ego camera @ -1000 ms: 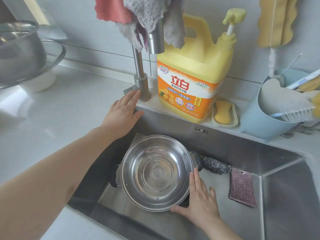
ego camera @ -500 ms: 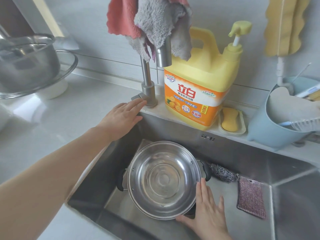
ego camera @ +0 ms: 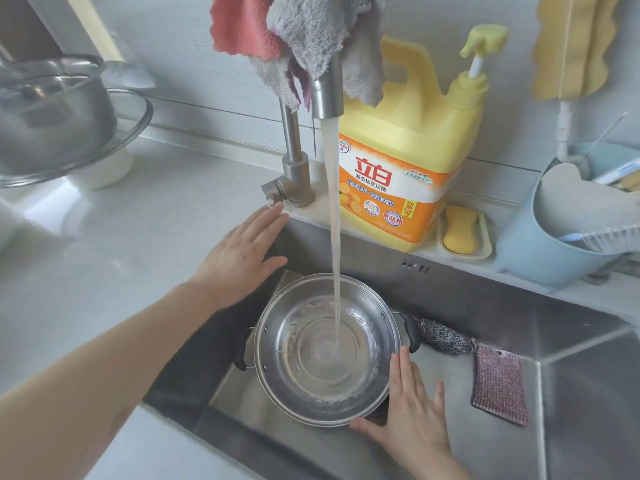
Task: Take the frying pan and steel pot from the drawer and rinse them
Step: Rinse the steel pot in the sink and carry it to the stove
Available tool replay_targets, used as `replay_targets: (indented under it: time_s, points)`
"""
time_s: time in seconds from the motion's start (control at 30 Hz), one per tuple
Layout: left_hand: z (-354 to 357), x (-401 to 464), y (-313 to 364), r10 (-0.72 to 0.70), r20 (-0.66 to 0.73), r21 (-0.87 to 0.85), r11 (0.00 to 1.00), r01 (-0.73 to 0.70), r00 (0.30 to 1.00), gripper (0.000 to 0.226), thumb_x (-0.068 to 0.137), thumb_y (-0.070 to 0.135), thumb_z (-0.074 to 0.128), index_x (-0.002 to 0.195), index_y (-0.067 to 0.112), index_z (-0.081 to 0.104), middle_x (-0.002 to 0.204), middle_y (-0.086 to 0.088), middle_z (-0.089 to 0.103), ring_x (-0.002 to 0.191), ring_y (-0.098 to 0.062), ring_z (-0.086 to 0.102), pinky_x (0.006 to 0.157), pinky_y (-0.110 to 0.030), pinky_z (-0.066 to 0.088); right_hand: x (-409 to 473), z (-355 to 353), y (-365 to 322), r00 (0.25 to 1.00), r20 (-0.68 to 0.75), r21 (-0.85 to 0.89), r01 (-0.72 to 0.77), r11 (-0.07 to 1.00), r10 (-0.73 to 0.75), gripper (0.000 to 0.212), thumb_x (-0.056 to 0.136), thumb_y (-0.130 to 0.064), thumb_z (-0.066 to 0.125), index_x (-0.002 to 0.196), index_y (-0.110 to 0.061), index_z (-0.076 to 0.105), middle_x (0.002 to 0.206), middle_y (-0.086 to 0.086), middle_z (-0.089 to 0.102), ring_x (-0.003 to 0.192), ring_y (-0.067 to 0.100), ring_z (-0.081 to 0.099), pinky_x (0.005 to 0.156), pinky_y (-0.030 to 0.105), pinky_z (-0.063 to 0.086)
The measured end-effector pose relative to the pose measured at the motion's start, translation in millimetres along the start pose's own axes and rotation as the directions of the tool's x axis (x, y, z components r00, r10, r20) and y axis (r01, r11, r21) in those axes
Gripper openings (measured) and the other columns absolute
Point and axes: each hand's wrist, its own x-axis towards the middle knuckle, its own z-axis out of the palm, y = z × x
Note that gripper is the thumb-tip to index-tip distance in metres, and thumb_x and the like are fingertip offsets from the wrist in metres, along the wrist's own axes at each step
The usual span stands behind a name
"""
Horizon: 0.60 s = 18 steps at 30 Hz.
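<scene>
Head view, looking down into a steel sink. The pot sits upright in the sink, directly under the tap, and a stream of water falls into its middle, pooling in the bottom. The rinsing of the pot is the step in hand.

The right hand lies flat against the pot's near right side, fingers straight and spread, steadying rather than gripping it. The left hand hovers open just beside the tap lever, fingers straight, holding nothing; whether the fingertips touch the lever cannot be told.

The next move probably calls for taking hold of the pot by its black side handles, swirling the water round and tipping it out, keeping the pot low so the stream does not splash.

The frying pan is not clearly in view. Something dark shows under the pot's near edge, by the right hand; it may be the pan, but too little is visible to say. Cloths draped over the tap hide its top.
</scene>
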Motion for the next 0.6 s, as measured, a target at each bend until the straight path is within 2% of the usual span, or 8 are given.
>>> replay_targets:
  time_s: [0.13, 0.3, 0.47, 0.6]
  points:
    - [33, -23, 30, -0.091, 0.067, -0.19, 0.976, 0.102, 0.994, 0.067, 0.097, 0.042, 0.048, 0.153, 0.018, 0.021, 0.162, 0.007, 0.009, 0.149, -0.011, 0.002, 0.12, -0.03, 0.006, 0, 0, 1, 1.0, -0.01, -0.001, 0.002, 1.0, -0.002, 0.136, 0.054, -0.103, 0.033, 0.136, 0.004, 0.05, 0.148, 0.016, 0.044, 0.122, 0.027, 0.059, 0.095, 0.058, 0.025]
    - [70, -33, 54, -0.175, 0.168, -0.319, 0.921, 0.222, 0.97, 0.067, 0.096, 0.049, 0.043, 0.153, 0.023, 0.021, 0.162, 0.007, 0.007, 0.148, -0.01, -0.002, 0.114, -0.022, 0.0, 2, 3, 2, 1.0, -0.025, 0.003, 0.0, 1.0, 0.0, 0.136, 0.054, -0.104, 0.032, 0.136, 0.003, 0.051, 0.146, 0.015, 0.047, 0.12, 0.027, 0.06, 0.095, 0.059, 0.025]
    - [85, -27, 73, -0.254, 0.194, -0.487, 0.814, 0.318, 0.948, 0.066, 0.092, 0.052, 0.048, 0.15, 0.025, 0.03, 0.161, 0.004, 0.015, 0.149, -0.014, 0.001, 0.118, -0.03, 0.006, 3, 2, 3, 0.999, -0.037, -0.012, 0.003, 1.0, -0.004, 0.135, 0.055, -0.103, 0.03, 0.135, 0.003, 0.053, 0.145, 0.016, 0.048, 0.12, 0.028, 0.06, 0.096, 0.059, 0.025]
    - [92, -25, 82, -0.25, 0.211, -0.504, 0.8, 0.325, 0.945, 0.058, 0.093, 0.05, 0.049, 0.147, 0.03, 0.036, 0.161, 0.006, 0.016, 0.148, -0.013, -0.001, 0.12, -0.037, 0.008, 2, 3, 3, 1.0, -0.025, -0.001, 0.001, 1.0, -0.001, 0.135, 0.056, -0.103, 0.03, 0.136, 0.003, 0.051, 0.146, 0.015, 0.047, 0.119, 0.028, 0.061, 0.096, 0.06, 0.025]
